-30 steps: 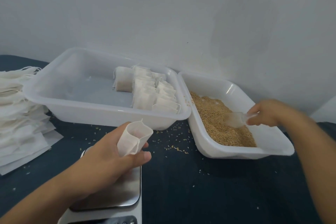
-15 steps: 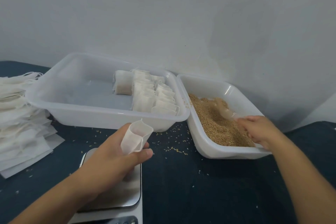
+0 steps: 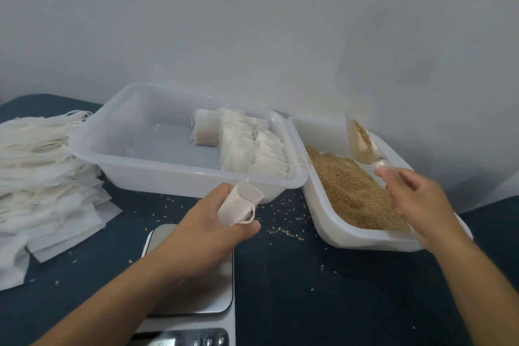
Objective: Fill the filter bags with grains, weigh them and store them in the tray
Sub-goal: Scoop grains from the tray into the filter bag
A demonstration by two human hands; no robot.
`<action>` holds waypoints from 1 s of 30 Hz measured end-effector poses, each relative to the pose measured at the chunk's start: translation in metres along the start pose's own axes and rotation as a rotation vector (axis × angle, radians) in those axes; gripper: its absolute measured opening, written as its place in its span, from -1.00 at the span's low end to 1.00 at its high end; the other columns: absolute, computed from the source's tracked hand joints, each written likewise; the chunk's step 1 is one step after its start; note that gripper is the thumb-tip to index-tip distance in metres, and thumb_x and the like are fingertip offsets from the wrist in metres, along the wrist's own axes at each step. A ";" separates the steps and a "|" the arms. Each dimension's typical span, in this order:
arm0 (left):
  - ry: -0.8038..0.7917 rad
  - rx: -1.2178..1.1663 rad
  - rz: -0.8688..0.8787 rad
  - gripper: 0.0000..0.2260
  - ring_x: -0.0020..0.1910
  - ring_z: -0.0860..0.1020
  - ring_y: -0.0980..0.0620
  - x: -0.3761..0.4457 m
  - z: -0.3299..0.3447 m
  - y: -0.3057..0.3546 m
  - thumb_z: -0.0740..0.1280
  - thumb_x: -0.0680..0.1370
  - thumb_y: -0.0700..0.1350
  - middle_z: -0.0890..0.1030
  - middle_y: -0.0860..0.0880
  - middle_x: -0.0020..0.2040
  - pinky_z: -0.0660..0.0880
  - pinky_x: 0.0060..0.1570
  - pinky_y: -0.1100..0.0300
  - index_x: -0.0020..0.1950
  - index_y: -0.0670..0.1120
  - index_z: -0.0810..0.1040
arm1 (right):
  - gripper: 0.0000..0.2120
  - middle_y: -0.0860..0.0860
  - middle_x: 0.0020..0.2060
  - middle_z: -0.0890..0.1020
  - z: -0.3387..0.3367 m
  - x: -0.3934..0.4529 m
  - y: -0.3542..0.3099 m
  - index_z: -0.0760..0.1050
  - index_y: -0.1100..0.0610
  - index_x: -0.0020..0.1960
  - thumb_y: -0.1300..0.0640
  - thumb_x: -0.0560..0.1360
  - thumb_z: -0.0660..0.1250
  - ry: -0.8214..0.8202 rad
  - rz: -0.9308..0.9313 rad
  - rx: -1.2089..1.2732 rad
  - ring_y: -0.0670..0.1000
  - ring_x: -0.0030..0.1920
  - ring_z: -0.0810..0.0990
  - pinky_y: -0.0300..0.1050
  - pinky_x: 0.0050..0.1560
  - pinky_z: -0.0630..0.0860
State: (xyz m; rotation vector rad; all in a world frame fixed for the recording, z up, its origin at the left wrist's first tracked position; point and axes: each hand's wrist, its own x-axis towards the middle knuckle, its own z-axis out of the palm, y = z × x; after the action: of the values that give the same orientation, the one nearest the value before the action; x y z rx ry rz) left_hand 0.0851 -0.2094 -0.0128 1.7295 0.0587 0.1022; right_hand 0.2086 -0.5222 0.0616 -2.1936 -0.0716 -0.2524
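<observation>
**Scoop comes up loaded, bag held open and waiting**

The right hand (image 3: 418, 199) pinches the handle of a clear plastic scoop (image 3: 362, 143), fingers closed round it. Half a second ago that scoop was buried low in the grains (image 3: 354, 191); now it is lifted clear above the grain tray (image 3: 337, 236), tilted back, with a charge of grain lying in its bowl. The left hand (image 3: 207, 230) has barely shifted: it holds an empty filter bag (image 3: 238, 205) between thumb and fingers, mouth open and upward, above the steel kitchen scale (image 3: 196, 289) and just in front of the storage tray (image 3: 157, 174).

So scooping looks done and pouring seems next. Filled bags (image 3: 247, 149) stand in rows at the storage tray's right end; a stack of empty bags (image 3: 42, 177) lies to the left. Loose grains (image 3: 280, 230) already dot the dark cloth (image 3: 309, 289), so spillage at the narrow mouth is a fair risk.
</observation>
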 end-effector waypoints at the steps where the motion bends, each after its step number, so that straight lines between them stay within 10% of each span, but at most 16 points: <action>1: 0.010 0.015 0.010 -0.75 -0.15 0.60 0.13 0.000 -0.002 -0.001 0.45 0.37 0.11 0.65 0.10 -0.09 0.49 -0.14 0.32 0.02 0.19 0.53 | -0.58 -0.08 -0.42 0.41 -0.001 -0.007 -0.009 0.70 -0.08 0.00 -0.40 0.47 0.36 -0.051 -0.013 0.036 -0.13 -0.50 0.31 -0.23 -0.47 0.34; 10: 0.059 0.185 0.050 -0.83 -0.21 0.53 0.25 -0.003 -0.015 -0.009 0.47 0.51 -0.01 0.60 0.23 -0.14 0.38 -0.27 0.41 -0.01 0.11 0.50 | -0.80 -0.15 -0.48 0.57 -0.005 -0.049 -0.075 0.75 -0.23 -0.05 -0.10 0.35 0.45 -0.590 -0.231 -0.147 -0.21 -0.50 0.47 -0.46 -0.42 0.37; 19: 0.048 0.199 0.026 -0.70 -0.13 0.55 0.16 -0.005 -0.021 -0.011 0.38 0.37 0.25 0.61 0.20 -0.10 0.48 -0.12 0.15 0.00 0.15 0.49 | -0.50 -0.14 -0.17 0.74 -0.013 -0.041 -0.104 0.65 -0.42 0.07 -0.62 0.24 0.34 -0.683 -0.277 -0.501 -0.05 -0.20 0.69 -0.07 -0.12 0.64; 25: 0.004 0.236 0.039 -0.60 -0.11 0.54 0.19 -0.008 -0.018 -0.009 0.35 0.28 0.35 0.61 0.24 -0.08 0.42 -0.16 0.20 -0.01 0.18 0.49 | -0.61 -0.31 -0.31 0.69 -0.012 -0.045 -0.138 0.65 -0.46 -0.02 -0.55 0.23 0.37 -0.729 -0.351 -0.547 -0.30 -0.35 0.61 -0.55 -0.37 0.37; 30: -0.006 0.214 0.033 -0.72 -0.11 0.56 0.14 -0.009 -0.018 -0.008 0.47 0.37 0.19 0.62 0.18 -0.07 0.48 -0.14 0.18 0.00 0.15 0.51 | -0.50 -0.14 -0.35 0.67 -0.010 -0.043 -0.155 0.65 -0.42 0.00 -0.66 0.24 0.26 -0.755 -0.387 -0.661 -0.10 -0.42 0.54 -0.29 -0.41 0.45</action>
State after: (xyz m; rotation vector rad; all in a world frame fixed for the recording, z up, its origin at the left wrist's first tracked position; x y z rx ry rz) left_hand 0.0748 -0.1913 -0.0182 1.9449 0.0383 0.1187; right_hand 0.1426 -0.4368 0.1807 -2.7998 -0.9525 0.4178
